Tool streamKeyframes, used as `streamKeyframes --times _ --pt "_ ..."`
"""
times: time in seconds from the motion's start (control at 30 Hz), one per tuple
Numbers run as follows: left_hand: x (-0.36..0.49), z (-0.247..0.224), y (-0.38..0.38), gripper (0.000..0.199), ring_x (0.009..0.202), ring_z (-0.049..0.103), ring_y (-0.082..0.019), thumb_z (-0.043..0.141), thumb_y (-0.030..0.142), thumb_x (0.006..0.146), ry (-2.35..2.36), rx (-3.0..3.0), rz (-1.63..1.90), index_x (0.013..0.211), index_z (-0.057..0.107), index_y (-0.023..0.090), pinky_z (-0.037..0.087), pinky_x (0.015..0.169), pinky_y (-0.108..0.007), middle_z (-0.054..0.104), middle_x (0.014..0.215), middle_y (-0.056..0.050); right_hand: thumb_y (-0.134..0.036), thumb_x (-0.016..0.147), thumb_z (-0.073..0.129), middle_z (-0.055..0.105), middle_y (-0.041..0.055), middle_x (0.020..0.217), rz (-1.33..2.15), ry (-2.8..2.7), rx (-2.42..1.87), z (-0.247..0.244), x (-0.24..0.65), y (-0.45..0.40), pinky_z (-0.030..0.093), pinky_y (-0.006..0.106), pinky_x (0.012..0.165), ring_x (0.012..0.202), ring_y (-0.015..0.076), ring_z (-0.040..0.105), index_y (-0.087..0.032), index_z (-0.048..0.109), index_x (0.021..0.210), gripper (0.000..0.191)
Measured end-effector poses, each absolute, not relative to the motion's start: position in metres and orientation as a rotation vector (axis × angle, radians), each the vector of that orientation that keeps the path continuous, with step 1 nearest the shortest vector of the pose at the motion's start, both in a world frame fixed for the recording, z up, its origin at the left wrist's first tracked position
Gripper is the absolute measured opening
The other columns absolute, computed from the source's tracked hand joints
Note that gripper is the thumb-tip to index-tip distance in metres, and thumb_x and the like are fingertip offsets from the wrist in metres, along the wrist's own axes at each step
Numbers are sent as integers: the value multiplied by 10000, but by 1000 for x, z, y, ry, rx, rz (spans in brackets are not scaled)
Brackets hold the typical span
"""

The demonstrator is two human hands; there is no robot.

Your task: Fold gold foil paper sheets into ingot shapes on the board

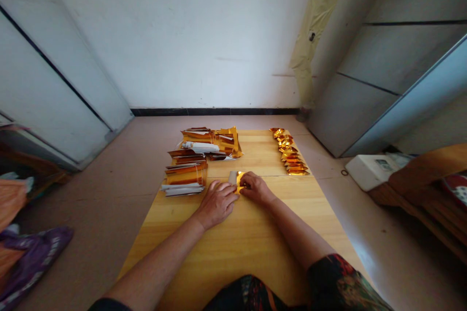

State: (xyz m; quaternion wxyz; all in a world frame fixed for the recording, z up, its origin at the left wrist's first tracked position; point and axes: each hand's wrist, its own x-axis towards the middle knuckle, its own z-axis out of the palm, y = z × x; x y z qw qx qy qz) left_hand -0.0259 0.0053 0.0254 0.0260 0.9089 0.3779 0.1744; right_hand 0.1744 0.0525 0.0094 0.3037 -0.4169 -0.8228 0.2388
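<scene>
A small piece of gold foil paper (240, 181) with a pale grey back lies on the wooden table (241, 252), partly hidden by both hands. My left hand (218, 202) is palm down, its fingers together and pressing on the left side of the paper. With curled fingers, my right hand (257, 188) pinches the right edge. Left of them are a near bundle of gold foil sheets (185, 175) and a far bundle (211, 143), both showing white edges. A row of folded gold foil pieces (290, 153) runs along the table's far right side.
A white wall (204, 43) with a dark skirting stands beyond the table. Grey cabinets rise on both sides. On the floor at right is a white box (372, 171) beside a wooden seat (430, 189); a purple bag (40, 262) lies at left.
</scene>
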Motion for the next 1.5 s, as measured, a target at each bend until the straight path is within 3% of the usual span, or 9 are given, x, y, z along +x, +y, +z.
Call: streamKeyframes --times 0.17,0.27,0.37,0.57,0.83,1.13,1.5 --pt "-14 21 7 154 949 532 -181 499 209 856 1238 2833 655 885 647 241 371 843 -372 649 1037 -36 -51 748 529 615 52 923 551 -2249 -1176 12 174 56 427 249 766 848 143 552 -179 617 822 173" --pt "-9 20 9 163 892 539 -172 494 245 875 1317 2826 686 815 645 235 358 845 -377 662 951 -28 -181 838 530 600 54 1130 336 -2381 -1241 20 174 55 382 320 854 1012 189 504 -230 642 941 160" --pt "-6 22 10 148 868 550 -169 515 255 867 1414 2769 707 800 644 233 330 896 -411 672 895 -18 -296 897 479 609 29 1140 180 -2509 -1298 28 175 49 340 359 868 1083 219 454 -287 636 1009 193" --pt "-12 22 14 186 947 567 -185 508 205 863 1401 2732 684 932 652 299 252 992 -499 682 971 7 -278 878 500 622 61 1014 85 -2586 -1335 35 177 32 307 337 827 998 207 470 -241 619 1002 176" --pt "-23 24 24 238 1007 582 -197 467 122 843 1405 2679 624 856 661 259 218 1046 -530 690 1028 -15 -198 861 525 622 44 828 150 -2628 -1237 41 183 23 304 288 732 824 165 502 -210 632 840 110" --pt "-9 23 7 162 1108 562 -209 470 168 845 1546 2581 654 905 612 217 251 1057 -525 647 1150 -64 -297 841 598 642 22 998 166 -2620 -1042 29 206 48 311 272 734 879 164 501 -256 665 923 113" --pt "-8 17 9 180 1105 567 -228 494 166 822 1571 2594 630 952 617 184 364 1017 -453 637 1159 -104 -246 893 522 609 34 801 -20 -2656 -968 22 195 55 281 278 681 772 151 465 -203 642 766 179"
